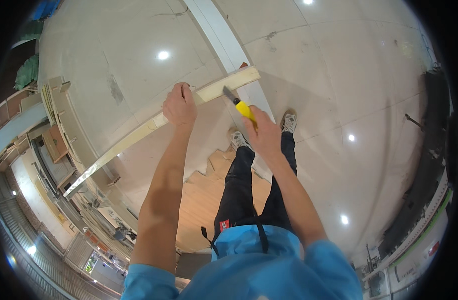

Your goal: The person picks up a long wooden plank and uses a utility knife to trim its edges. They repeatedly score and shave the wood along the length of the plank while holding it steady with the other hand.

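Long cream strip (pixel 148 127) slants over tiled floor (pixel 329 65), lower end far L, upper end across a white beam (pixel 216 30). L hand (pixel 180 105) has its grip closed on the strip, nearer the upper end. R hand (pixel 264 135) has its grip wrapped round the yellow handle of a utility knife (pixel 245 110), dark blade out, tip over strip's face btwn L hand and upper end; whether it touches, can't tell. Small reddish-brown piece (pixel 244 65) peeks out nr that end. Below, worker's light sneakers (pixel 289 121) and dark trousers (pixel 239 175), w/ tan sheet (pixel 204 195) on floor to the L. Blue top (pixel 269 275) fills lower frame. Racked boards, misc. stock (pixel 51 145) at far L; long dark object (pixel 419 150) at far R.
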A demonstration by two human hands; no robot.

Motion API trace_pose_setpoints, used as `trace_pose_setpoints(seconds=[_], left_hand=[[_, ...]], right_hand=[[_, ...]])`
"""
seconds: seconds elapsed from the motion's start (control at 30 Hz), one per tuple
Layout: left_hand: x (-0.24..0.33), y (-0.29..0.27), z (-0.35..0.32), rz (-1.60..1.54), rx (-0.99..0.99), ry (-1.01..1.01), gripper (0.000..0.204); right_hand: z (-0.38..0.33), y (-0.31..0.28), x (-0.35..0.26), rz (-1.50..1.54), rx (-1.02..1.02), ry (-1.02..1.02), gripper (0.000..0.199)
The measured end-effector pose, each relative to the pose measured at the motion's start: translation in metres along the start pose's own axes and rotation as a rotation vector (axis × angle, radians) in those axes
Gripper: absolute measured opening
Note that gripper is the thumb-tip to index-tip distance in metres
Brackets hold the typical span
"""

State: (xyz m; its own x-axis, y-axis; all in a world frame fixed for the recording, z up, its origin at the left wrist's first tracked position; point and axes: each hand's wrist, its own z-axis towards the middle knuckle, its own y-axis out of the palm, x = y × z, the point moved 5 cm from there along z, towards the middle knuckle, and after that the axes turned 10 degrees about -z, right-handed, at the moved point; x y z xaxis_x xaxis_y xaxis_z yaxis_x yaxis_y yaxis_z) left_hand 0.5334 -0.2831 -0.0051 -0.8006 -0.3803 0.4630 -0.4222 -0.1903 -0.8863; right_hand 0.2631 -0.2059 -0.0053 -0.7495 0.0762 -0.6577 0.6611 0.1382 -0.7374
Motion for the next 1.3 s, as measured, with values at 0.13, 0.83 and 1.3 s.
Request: trace_pose_setpoints(seconds=[0.13, 0.83, 1.3], left_hand=[[0.000, 0.001, -0.001, -0.038, 0.001, 0.010, 0.029], [-0.004, -0.001, 0.000, -0.033, 0.024, 0.045, 0.029], [-0.007, -0.001, 0.000, -0.023, 0.006, 0.033, 0.029]], right_hand=[[0.001, 0.016, -0.014, -0.027, -0.037, -0.021, 0.038], [0.014, -0.007, -0.005, -0.022, 0.210, -0.003, 0.036], [0.013, -0.006, 0.006, -0.044, 0.097, 0.036, 0.035]])
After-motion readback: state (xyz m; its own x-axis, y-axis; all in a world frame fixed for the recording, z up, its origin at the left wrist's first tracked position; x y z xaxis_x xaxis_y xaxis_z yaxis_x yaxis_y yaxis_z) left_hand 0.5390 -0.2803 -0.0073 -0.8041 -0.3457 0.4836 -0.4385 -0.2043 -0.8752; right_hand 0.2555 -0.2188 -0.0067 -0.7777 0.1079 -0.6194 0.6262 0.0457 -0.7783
